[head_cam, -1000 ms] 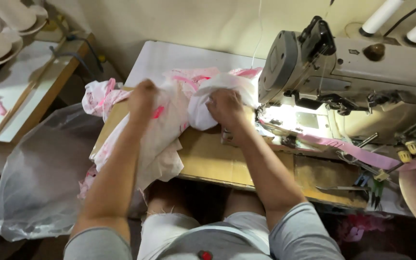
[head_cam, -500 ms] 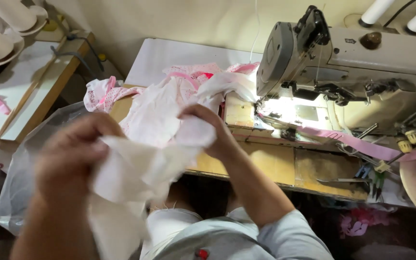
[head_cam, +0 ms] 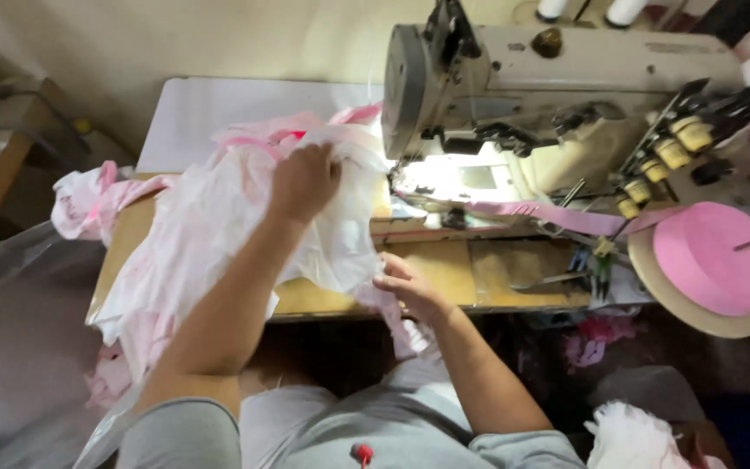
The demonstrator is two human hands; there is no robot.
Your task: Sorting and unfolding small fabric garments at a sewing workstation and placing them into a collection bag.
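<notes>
A white garment piece with pink trim (head_cam: 210, 226) is spread over the wooden sewing table (head_cam: 444, 269), left of the cream sewing machine (head_cam: 557, 95). My left hand (head_cam: 304, 181) grips the top of the fabric near the machine's lit needle area (head_cam: 453, 178). Lower down, my right hand (head_cam: 410, 287) pinches the fabric's bottom edge at the table's front edge. A pink binding tape (head_cam: 557, 217) runs across the machine bed from a pink tape roll (head_cam: 718, 260) at the right.
A clear plastic bag (head_cam: 19, 347) hangs at the left beside the table. More pink-and-white fabric (head_cam: 80, 200) lies bunched at the table's left end. A white board (head_cam: 236, 108) sits behind. Pink scraps (head_cam: 596, 339) lie below the table.
The fabric, held up close to the camera before, is now laid down on the table. My left hand has moved forward toward the machine, and my right has dropped to the front edge.
</notes>
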